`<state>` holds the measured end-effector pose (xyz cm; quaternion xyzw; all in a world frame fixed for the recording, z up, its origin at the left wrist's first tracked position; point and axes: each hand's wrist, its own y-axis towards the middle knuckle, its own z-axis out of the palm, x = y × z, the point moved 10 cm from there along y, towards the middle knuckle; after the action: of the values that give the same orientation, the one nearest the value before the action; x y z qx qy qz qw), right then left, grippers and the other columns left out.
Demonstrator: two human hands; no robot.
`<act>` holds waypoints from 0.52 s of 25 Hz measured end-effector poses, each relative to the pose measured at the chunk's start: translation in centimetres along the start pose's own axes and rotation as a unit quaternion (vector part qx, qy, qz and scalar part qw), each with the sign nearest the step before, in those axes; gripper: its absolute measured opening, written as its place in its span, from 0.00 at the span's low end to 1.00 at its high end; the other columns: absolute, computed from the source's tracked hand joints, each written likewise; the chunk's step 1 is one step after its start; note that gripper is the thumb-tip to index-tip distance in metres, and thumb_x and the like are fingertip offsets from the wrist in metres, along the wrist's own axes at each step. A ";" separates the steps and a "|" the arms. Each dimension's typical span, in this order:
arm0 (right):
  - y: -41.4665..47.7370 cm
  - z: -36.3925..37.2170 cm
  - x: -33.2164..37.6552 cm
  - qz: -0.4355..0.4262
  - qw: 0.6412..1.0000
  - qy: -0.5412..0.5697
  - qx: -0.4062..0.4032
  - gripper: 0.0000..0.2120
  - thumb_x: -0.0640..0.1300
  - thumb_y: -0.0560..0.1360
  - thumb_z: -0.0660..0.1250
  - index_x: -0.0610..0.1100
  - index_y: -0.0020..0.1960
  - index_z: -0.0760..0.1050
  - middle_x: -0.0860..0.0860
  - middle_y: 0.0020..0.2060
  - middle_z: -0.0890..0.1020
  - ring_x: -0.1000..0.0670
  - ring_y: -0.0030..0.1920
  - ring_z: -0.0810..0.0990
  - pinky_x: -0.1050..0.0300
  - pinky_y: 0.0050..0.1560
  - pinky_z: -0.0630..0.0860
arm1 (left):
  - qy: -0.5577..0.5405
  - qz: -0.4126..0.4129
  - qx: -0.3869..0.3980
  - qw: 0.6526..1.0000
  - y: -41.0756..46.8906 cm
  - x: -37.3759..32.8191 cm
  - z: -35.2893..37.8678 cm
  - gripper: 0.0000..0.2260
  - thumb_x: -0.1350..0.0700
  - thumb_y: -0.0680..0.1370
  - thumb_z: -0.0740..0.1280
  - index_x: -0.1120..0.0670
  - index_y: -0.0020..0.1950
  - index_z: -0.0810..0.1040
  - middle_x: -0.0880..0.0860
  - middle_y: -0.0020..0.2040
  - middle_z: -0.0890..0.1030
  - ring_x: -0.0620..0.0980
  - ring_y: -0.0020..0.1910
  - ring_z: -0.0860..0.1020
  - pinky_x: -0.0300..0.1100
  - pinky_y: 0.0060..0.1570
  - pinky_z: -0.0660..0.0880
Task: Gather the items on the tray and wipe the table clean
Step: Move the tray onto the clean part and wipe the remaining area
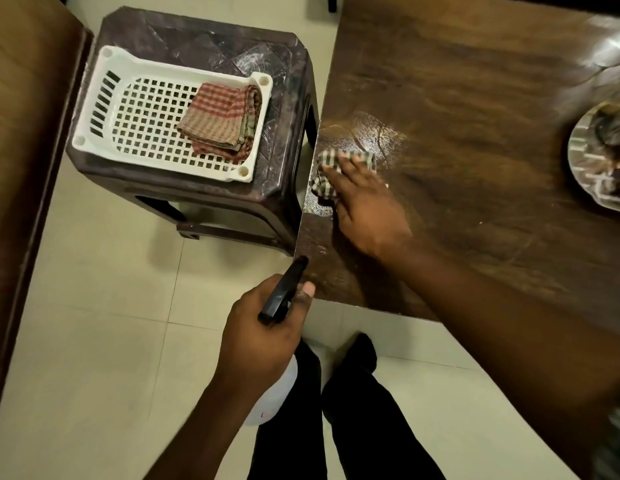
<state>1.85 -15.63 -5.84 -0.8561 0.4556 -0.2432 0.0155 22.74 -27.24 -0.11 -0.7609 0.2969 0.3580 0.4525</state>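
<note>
Right grip (367, 209) is pressing flat, fingers spread, on a checked cloth (327, 183), half hidden, near the bench (474, 98) edge. Left grip (263, 337) is curling round a spray bottle (284, 292), its body mostly covered. A plate (592, 161) is running off frame; the white tray (104, 98) is sitting on a stool (197, 32) over floor tiles (93, 323).

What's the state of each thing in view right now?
left hand: grips spray bottle, off the table.
right hand: flat, pressing checked cloth on table.
table: wet streaks around the cloth.
white tray: on stool, holds folded red cloth.
steel plate: on table at right, contents blurred.
</note>
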 end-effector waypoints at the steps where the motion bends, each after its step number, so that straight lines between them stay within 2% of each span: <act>1: -1.4 0.4 -0.2 0.026 1.000 0.013 -0.012 0.30 0.48 0.87 0.57 0.57 0.87 0.53 0.52 0.88 0.51 0.47 0.87 0.46 0.48 0.83 0.42 | 0.002 -0.003 -0.002 1.000 -0.1 -0.2 0.1 0.03 0.36 0.79 0.72 0.32 0.49 0.83 0.50 0.42 0.86 0.53 0.37 0.83 0.61 0.43 0.83; 3: -6.8 2.8 1.0 0.026 1.000 0.012 -0.005 0.30 0.46 0.86 0.58 0.57 0.87 0.54 0.51 0.87 0.53 0.46 0.87 0.49 0.46 0.83 0.49 | 0.007 -0.007 -0.005 1.000 -0.6 -0.5 0.4 0.06 0.40 0.81 0.72 0.40 0.54 0.85 0.51 0.39 0.85 0.53 0.36 0.82 0.58 0.42 0.82; 5: -13.4 5.5 2.8 -0.024 0.999 -0.003 0.039 0.34 0.40 0.83 0.60 0.55 0.86 0.57 0.50 0.87 0.56 0.45 0.87 0.54 0.42 0.84 0.60 | 0.002 -0.009 -0.011 1.000 -1.4 -1.8 0.4 0.06 0.46 0.83 0.72 0.44 0.57 0.86 0.47 0.40 0.86 0.47 0.35 0.81 0.52 0.43 0.81; 7: -18.2 6.1 3.1 -0.044 0.995 -0.008 0.088 0.38 0.36 0.79 0.63 0.56 0.85 0.60 0.51 0.86 0.60 0.46 0.85 0.60 0.44 0.80 0.69 | -0.007 -0.014 -0.018 1.000 -2.7 -3.8 0.0 0.05 0.49 0.84 0.71 0.48 0.57 0.86 0.50 0.40 0.86 0.50 0.34 0.80 0.55 0.43 0.82; 9: -19.5 4.0 1.9 0.008 0.994 0.068 0.088 0.31 0.39 0.79 0.62 0.56 0.81 0.69 0.51 0.81 0.71 0.46 0.79 0.72 0.48 0.73 0.75 | -0.005 -0.017 -0.020 1.000 -4.2 -5.8 -0.7 0.08 0.50 0.85 0.71 0.54 0.54 0.83 0.59 0.40 0.84 0.59 0.36 0.80 0.60 0.46 0.81; 10: -19.8 2.3 1.4 0.081 0.979 0.172 0.073 0.26 0.40 0.81 0.62 0.54 0.78 0.74 0.51 0.75 0.78 0.46 0.73 0.78 0.49 0.69 0.77 | -0.010 -0.019 -0.023 1.000 -5.3 -6.7 -1.3 0.09 0.49 0.85 0.70 0.54 0.52 0.83 0.60 0.40 0.83 0.62 0.37 0.80 0.61 0.47 0.81; 11: -20.4 0.8 0.3 0.186 0.935 0.299 0.050 0.22 0.40 0.83 0.62 0.52 0.74 0.78 0.50 0.68 0.84 0.45 0.67 0.82 0.49 0.65 0.78 | -0.022 -0.016 -0.027 0.999 -6.3 -8.0 -1.9 0.08 0.48 0.85 0.70 0.50 0.51 0.82 0.59 0.40 0.83 0.62 0.38 0.81 0.61 0.48 0.81; 12: -21.0 -0.5 -0.5 0.291 0.856 0.427 0.027 0.19 0.38 0.83 0.62 0.49 0.71 0.80 0.48 0.62 0.86 0.44 0.62 0.84 0.49 0.63 0.79 | -0.031 -0.011 -0.030 0.999 -7.2 -9.4 -2.4 0.07 0.47 0.85 0.69 0.46 0.49 0.81 0.57 0.39 0.82 0.61 0.39 0.83 0.58 0.48 0.81; 13: -21.4 -1.3 -0.5 0.361 0.750 0.554 0.016 0.18 0.36 0.83 0.61 0.45 0.70 0.81 0.47 0.59 0.87 0.43 0.59 0.84 0.48 0.61 0.80 | -0.033 -0.007 -0.033 0.999 -7.9 -10.6 -2.8 0.07 0.46 0.85 0.69 0.42 0.48 0.81 0.54 0.39 0.82 0.59 0.40 0.84 0.54 0.48 0.81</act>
<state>17.63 -2.45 0.37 -0.3425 0.6556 -0.6585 -0.1391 23.68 -25.11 13.19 -0.7652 0.2646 0.3889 0.4395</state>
